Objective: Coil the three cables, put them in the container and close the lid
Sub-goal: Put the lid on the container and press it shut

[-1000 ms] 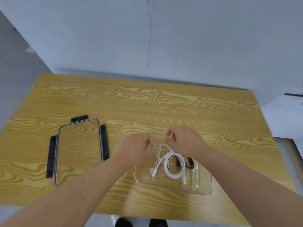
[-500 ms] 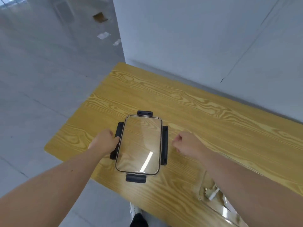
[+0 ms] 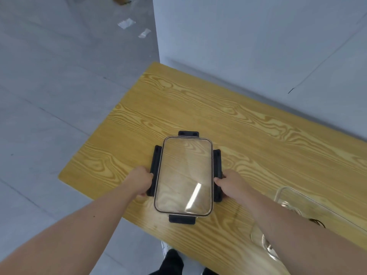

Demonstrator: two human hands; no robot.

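On the worktop point(image 3: 258, 135), the lid point(image 3: 184, 175) is gripped at its side clips point(image 3: 155, 167) by left hand point(image 3: 141, 181) and right hand point(image 3: 228, 182); judged stiff, breakable.

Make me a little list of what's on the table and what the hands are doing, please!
table: wooden, with yellow grain
lid: clear, with black clips on its four sides
left hand: grips the lid's left clip
right hand: grips the lid's right clip
container: clear, open, to the right of the lid, partly hidden by the right arm
cables: inside the container, mostly hidden
lid on container: not yet
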